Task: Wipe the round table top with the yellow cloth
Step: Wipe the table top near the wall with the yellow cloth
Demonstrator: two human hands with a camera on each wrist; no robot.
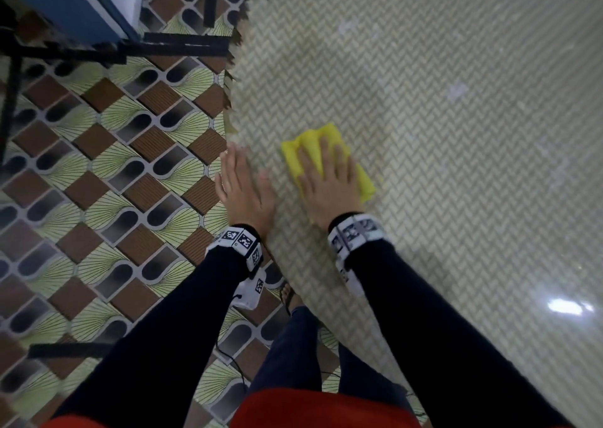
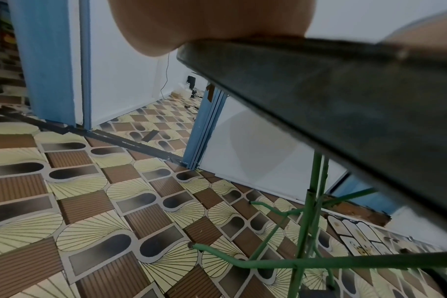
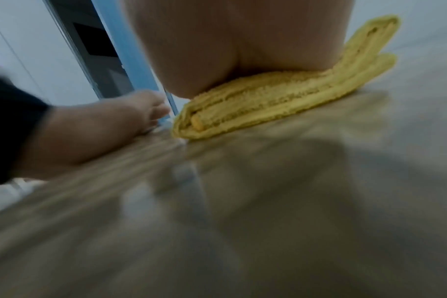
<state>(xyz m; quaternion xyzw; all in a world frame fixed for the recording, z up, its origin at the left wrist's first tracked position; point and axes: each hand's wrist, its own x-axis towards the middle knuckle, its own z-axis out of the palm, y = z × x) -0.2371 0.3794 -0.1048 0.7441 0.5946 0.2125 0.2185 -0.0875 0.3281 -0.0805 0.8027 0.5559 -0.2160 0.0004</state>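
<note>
Bare table top beyond cloth

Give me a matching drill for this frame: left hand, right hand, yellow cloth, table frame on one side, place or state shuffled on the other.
1 left hand
2 right hand
3 yellow cloth
4 table frame

A folded, flat on the table top
B green, under the table
C flat at the table's edge
D pressing on the cloth

Pairs: 1-C, 2-D, 3-A, 4-B
</note>
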